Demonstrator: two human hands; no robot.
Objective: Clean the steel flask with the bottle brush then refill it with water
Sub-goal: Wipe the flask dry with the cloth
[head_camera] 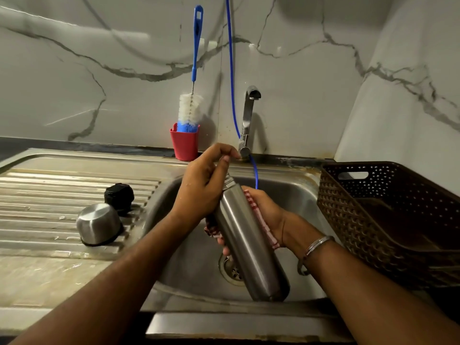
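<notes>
The steel flask (246, 240) lies tilted over the sink basin (293, 195), with its open neck pointing up and away from me. My left hand (201, 185) grips the flask at its neck and shoulder. Under the body my right hand (266, 215) cups it through a red-and-white checked cloth (261, 220). The bottle brush (191, 105), blue-handled with white bristles, stands upright in a red cup (185, 145) against the wall, behind the sink. The flask's steel cup lid (98, 226) and black stopper (119, 196) rest on the draining board to the left.
A steel tap (249, 120) rises behind the basin, and a thin blue hose (231, 70) hangs down the marble wall into the sink. At the right stands a brown plastic basket (388, 220). The ribbed draining board (49, 195) spreads to the left, wet in places.
</notes>
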